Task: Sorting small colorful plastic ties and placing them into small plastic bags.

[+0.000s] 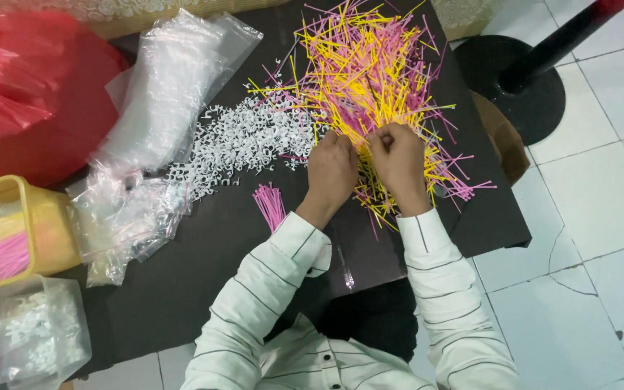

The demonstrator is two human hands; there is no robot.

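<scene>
Black table (204, 274) on white tile floor; left hand (331, 170) and right hand (397, 160) were both curled shut on strands at the near edge of the pink-and-yellow stick pile (370, 79). White clips (243, 141) lay just left of the left hand, a pink bundle (270, 204) below it. Best practice here, I'd judge: pinch few sticks, tips aligned.

Loose heap of pink and yellow sticks (370, 72) on black table

Both hands (366, 162) rest on the near edge of the stick pile (373, 79) on the surface (204, 253); clips (243, 141) lie left of it, a small bundle (270, 204) before them, bags (160, 108) further left, basket (41, 224) at the left edge
</scene>
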